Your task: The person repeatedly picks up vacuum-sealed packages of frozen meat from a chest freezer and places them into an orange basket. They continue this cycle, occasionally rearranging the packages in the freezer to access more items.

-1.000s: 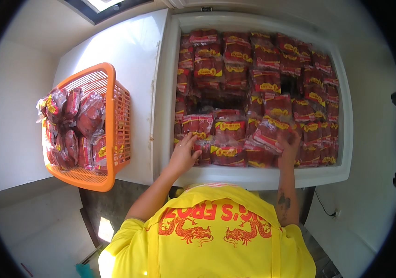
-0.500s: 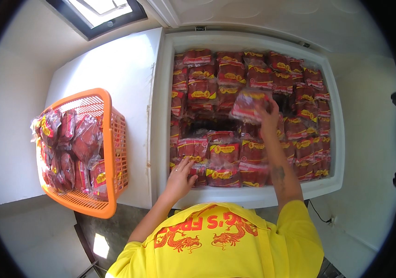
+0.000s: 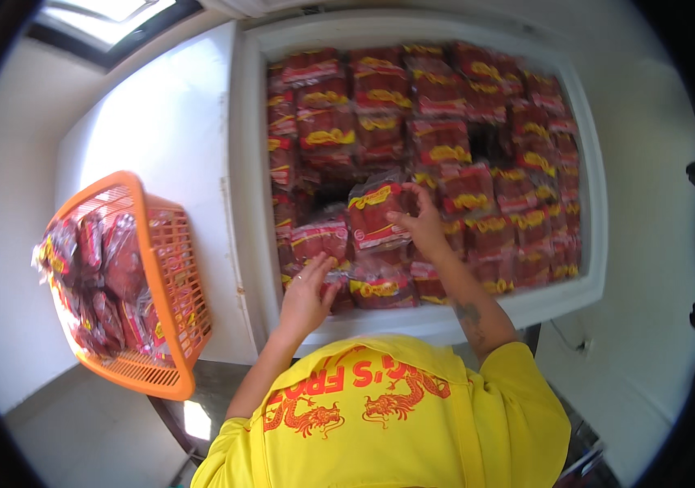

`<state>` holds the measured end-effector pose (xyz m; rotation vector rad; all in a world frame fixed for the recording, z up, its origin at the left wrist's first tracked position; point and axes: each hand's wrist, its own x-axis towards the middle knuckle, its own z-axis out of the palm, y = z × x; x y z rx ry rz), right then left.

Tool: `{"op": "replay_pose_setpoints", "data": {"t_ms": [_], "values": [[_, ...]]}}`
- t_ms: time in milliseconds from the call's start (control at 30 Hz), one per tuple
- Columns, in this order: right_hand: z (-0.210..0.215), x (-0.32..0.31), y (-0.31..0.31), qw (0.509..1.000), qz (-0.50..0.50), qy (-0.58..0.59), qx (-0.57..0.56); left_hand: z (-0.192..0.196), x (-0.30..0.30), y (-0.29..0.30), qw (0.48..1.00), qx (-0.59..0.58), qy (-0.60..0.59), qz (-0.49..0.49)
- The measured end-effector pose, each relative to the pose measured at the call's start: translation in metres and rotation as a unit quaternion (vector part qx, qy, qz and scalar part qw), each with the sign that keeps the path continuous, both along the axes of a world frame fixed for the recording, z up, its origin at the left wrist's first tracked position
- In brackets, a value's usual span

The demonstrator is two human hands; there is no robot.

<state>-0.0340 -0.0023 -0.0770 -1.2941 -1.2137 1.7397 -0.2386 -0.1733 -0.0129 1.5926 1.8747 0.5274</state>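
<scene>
A white chest freezer (image 3: 594, 244) in front of me is filled with rows of clear plastic packets of reddish-brown meat with red and yellow labels. My right hand (image 3: 422, 221) pinches one such packet (image 3: 376, 218) at its right edge, thumb and fingers closed on it. This packet lies slightly tilted over the front rows, beside a dark gap (image 3: 327, 199) between packets. My left hand (image 3: 308, 294) rests at the near left, fingers spread over another packet (image 3: 320, 240) and those below it. Its fingertips touch the packets without gripping.
An orange plastic basket (image 3: 145, 268) holding several similar packets stands tilted at my left, on a white surface (image 3: 152, 122). A second dark gap (image 3: 487, 145) opens among the packets toward the right. A window shows at the upper left, and a cable (image 3: 563, 335) runs along the right wall.
My right hand has brought its packet leftward and nearer to me, down to the front rows. The left hand stays at the near-left packets. The whole view has shifted slightly.
</scene>
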Motion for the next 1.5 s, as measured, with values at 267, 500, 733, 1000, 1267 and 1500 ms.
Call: {"op": "replay_pose_setpoints", "data": {"t_ms": [267,500,733,1000,1267,1500], "values": [[0.015,0.062,-0.066,0.996,-0.081,0.034,-0.022,0.001,0.015,0.024,0.998,-0.012,-0.011,-0.062],[0.041,0.11,-0.083,0.994,-0.054,-0.096,-0.011,0.008,0.024,0.018,0.994,-0.03,0.0,-0.103],[0.06,0.176,-0.093,0.975,-0.208,-0.053,0.061,0.008,0.03,-0.006,0.993,-0.048,-0.002,-0.106],[0.086,0.242,-0.07,0.942,-0.275,-0.072,0.178,0.017,0.051,-0.024,0.994,-0.026,0.026,-0.106],[0.1,0.269,-0.053,0.923,-0.288,-0.105,0.234,0.02,0.059,-0.045,0.995,-0.015,0.043,-0.084],[0.042,0.267,-0.078,0.978,-0.029,-0.177,0.111,0.016,0.07,-0.06,0.997,-0.048,0.032,-0.056]]}}
